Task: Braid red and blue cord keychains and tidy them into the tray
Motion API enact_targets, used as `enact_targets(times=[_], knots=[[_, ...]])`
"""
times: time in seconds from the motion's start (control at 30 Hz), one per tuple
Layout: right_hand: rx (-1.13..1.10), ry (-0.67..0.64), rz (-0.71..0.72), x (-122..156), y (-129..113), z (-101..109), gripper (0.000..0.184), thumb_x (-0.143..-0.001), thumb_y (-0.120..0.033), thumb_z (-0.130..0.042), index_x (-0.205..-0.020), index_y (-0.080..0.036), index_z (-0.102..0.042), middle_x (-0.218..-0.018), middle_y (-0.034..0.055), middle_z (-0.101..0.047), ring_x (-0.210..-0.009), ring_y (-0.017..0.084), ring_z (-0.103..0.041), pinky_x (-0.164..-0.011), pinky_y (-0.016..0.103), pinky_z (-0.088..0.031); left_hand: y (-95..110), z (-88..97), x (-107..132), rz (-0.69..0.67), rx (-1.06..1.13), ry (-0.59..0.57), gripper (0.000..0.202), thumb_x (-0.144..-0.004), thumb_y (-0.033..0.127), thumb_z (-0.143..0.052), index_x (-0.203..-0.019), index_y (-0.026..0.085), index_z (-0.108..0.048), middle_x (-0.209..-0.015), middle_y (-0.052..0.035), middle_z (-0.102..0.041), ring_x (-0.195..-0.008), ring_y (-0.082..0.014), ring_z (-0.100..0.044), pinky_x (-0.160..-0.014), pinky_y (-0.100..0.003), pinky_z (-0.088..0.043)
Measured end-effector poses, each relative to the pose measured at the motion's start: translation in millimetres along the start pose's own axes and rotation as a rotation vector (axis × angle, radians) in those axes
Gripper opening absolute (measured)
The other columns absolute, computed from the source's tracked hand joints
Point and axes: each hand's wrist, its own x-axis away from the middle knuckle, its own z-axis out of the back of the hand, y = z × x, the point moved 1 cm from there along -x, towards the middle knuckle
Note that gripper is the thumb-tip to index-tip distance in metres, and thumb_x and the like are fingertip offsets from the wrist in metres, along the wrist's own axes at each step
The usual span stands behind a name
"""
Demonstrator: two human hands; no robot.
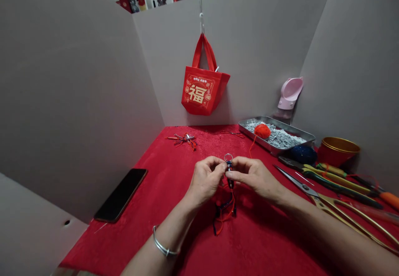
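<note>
Both of my hands pinch a small braided cord of dark blue and red point(230, 172) just below a metal key ring point(228, 157). My left hand point(205, 180) holds it from the left between thumb and fingertips, and my right hand point(254, 178) closes on it from the right. Loose red and dark blue strands point(224, 214) hang down from the braid onto the cloth. A metal bangle point(162, 242) circles my left wrist.
A black smartphone point(120, 195) lies left on the red velvet cloth point(174, 247). Right stand a metal tray of silver pieces point(277, 134), a red yarn ball point(262, 131), a dark blue ball point(303, 154), a gold-rimmed bowl point(338, 151), gold-handled scissors point(324, 205) and pliers point(336, 180). Grey walls surround the table.
</note>
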Motion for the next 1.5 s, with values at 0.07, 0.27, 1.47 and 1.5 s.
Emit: enact_targets(times=[0.07,0.27,1.47,1.5], knots=[[-0.008,0.014,0.002,1.5,2.6,-2.1,0.021,-0.071,-0.034,-0.063,-0.076,-0.014,-0.061,-0.07,0.0011,-0.06,-0.061,0.011,-0.052,-0.058,0.025,-0.042,0.4,0.2,1.0,-0.035,-0.071,0.018,0.018,-0.076,0.029,-0.052,-0.071,0.013,-0.056,-0.059,0.0013,-0.052,-0.051,-0.0081,-0.044,-0.051,-0.021,-0.035],[-0.079,-0.017,-0.04,2.0,3.4,-1.2,0.021,-0.07,-0.036,-0.063,-0.073,-0.015,-0.062,-0.06,-0.0025,-0.054,-0.053,0.009,-0.047,-0.053,0.024,-0.039,3.8,6.4,0.3,-0.26,-0.357,-0.011,0.014,-0.079,0.022,-0.048,-0.069,0.014,-0.054,-0.062,0.0008,-0.051,-0.055,-0.009,-0.043,-0.054,-0.022,-0.034],[0.514,0.291,0.44,10.6,5.1,-6.2,0.012,-0.079,-0.024,-0.055,-0.09,-0.021,-0.052,-0.075,0.0016,-0.061,-0.062,0.013,-0.057,-0.056,0.024,-0.045,4.4,17.8,-2.6,-0.056,0.182,-0.142,0.022,-0.071,0.033,-0.064,-0.078,0.012,-0.063,-0.06,-0.0012,-0.058,-0.054,-0.0095,-0.051,-0.052,-0.023,-0.041],[0.545,0.328,0.475,11.4,5.0,-5.4,0.014,-0.079,-0.023,-0.056,-0.091,-0.021,-0.05,-0.075,0.0018,-0.061,-0.061,0.013,-0.058,-0.055,0.024,-0.046,4.7,18.4,-2.3,-0.056,0.201,-0.142,0.021,-0.07,0.031,-0.065,-0.078,0.012,-0.063,-0.062,-0.0017,-0.059,-0.055,-0.01,-0.052,-0.052,-0.023,-0.041]])
